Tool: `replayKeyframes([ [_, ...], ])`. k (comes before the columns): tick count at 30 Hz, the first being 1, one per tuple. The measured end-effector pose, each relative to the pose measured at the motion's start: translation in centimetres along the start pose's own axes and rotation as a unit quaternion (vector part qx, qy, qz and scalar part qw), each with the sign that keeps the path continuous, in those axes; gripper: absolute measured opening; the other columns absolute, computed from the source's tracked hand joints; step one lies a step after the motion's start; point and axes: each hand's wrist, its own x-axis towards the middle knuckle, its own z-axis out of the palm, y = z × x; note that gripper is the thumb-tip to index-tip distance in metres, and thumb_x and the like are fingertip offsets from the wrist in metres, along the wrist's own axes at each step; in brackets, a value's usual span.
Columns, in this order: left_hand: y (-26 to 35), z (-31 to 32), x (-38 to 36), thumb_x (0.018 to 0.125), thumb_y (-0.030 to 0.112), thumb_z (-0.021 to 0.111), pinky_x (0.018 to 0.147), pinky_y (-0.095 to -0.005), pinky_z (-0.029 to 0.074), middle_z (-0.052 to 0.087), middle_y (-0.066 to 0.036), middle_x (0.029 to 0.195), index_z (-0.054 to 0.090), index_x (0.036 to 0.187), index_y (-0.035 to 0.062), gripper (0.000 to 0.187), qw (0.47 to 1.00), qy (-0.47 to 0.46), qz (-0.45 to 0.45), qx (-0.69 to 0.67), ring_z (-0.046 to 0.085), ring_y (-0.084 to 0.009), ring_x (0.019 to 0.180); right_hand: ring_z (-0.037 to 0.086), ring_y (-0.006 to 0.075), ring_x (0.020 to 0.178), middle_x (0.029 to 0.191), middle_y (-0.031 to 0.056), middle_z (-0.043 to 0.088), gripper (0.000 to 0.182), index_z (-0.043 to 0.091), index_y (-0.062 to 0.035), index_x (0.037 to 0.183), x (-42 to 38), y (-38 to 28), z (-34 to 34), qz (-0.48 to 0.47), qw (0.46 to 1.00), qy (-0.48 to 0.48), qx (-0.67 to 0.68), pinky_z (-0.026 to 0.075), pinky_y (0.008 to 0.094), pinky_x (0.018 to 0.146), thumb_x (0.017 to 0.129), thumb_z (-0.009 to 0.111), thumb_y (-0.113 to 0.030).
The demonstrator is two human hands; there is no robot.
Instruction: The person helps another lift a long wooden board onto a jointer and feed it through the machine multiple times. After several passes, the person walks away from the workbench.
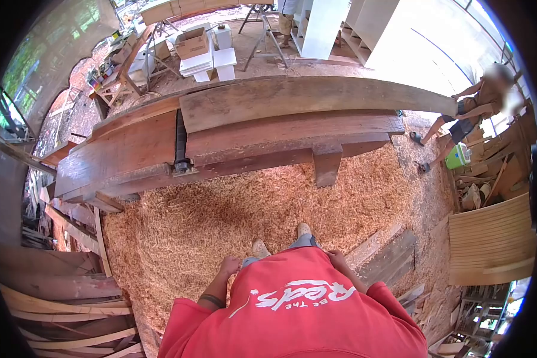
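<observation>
My left hand hangs beside my left hip with its fingers curled in, and I see nothing in it. On the other side my right hand is close to the hem of my red shirt; its fingers are too small and partly hidden to read. Both hands are well apart from the long wooden bench in front of me. Across its right part lies a long wide plank. A dark roller-like bar sits in a gap across the bench, just left of the plank's end.
Another person stands at the plank's far right end, hands at it. Wood shavings cover the floor. Boards lie to my right, curved offcuts to my left. White cabinets and a cardboard box stand behind the bench.
</observation>
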Motion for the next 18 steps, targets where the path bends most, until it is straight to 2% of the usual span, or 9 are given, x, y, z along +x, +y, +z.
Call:
replayKeyframes([
  [12,0.2,-0.2,0.1,0.076,0.016,0.048,0.036,-0.0233,0.038,0.051,-0.005,0.052,0.056,0.065,0.0013,0.020,1.000,0.016,-0.011,-0.021,0.049,-0.0127,0.041,0.059,0.0243,0.079,0.084,0.0170,0.061,0.033,0.060,0.0010,0.090,-1.3,-1.6,-0.4,-0.014,0.999,0.007,-0.045,0.046,0.0315,0.071,0.074,0.057,-0.027],
  [18,0.7,0.0,-0.4,0.076,0.015,0.047,0.034,-0.0234,0.036,0.050,-0.005,0.052,0.056,0.066,0.0012,0.019,1.000,0.007,-0.007,-0.028,0.047,-0.0123,0.040,0.059,0.0232,0.076,0.081,0.0164,0.062,0.032,0.060,0.0008,0.090,-0.9,-0.7,-0.2,-0.027,0.998,0.009,-0.047,0.046,0.0316,0.069,0.074,0.056,-0.026],
])
